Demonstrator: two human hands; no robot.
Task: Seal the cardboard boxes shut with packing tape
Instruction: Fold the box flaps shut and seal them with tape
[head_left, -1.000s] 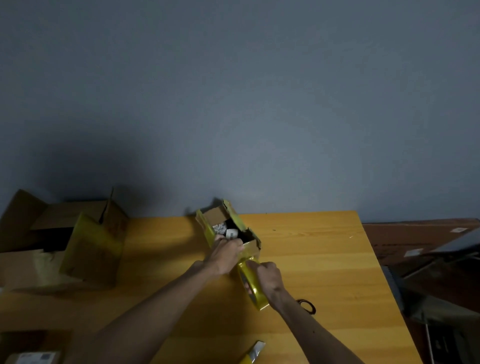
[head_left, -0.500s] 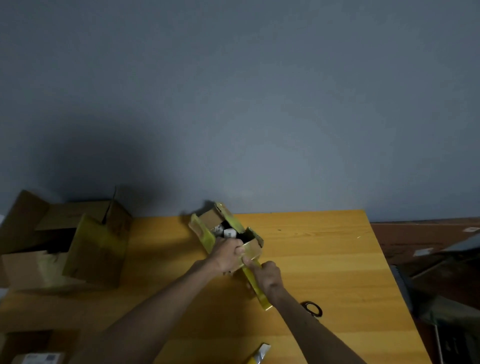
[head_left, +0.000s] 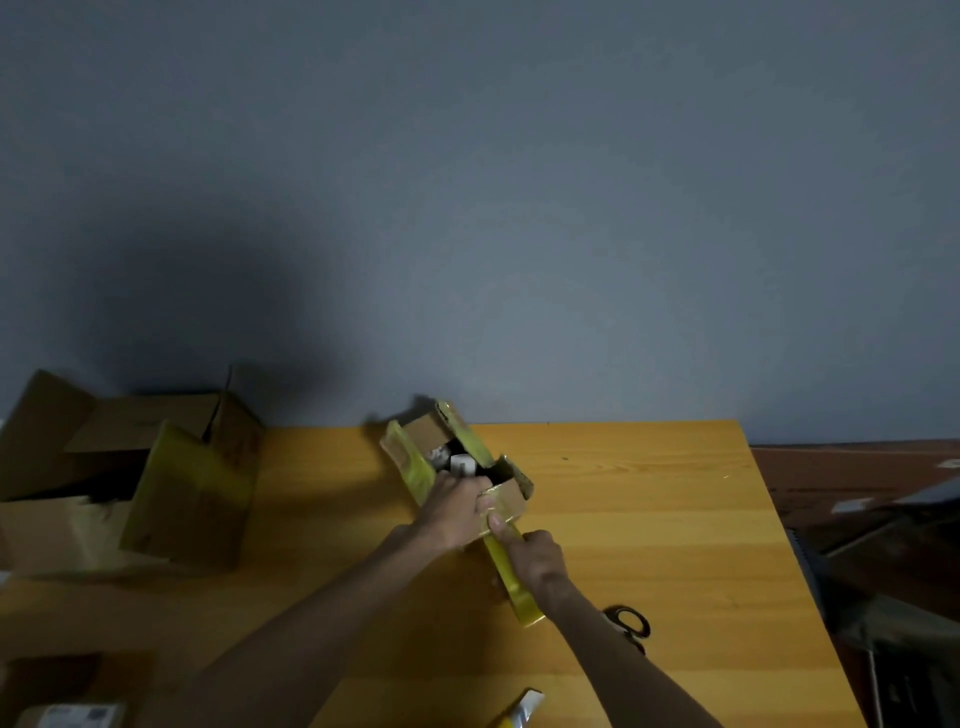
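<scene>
Box (head_left: 457, 462), top open: near edge gripped in left fingers (head_left: 480, 493), tape (head_left: 511, 577) clenched in right fingers (head_left: 498, 522). Sealing seemingly barely begun; next needed top closed, tape drawn across.

Packing room, wooden table (head_left: 649, 519), grey wall (head_left: 519, 182), open cardboard boxes (head_left: 187, 499)

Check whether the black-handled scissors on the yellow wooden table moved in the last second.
No: the black-handled scissors hold their place against the yellow wooden table edge; the camera shifted.
</scene>
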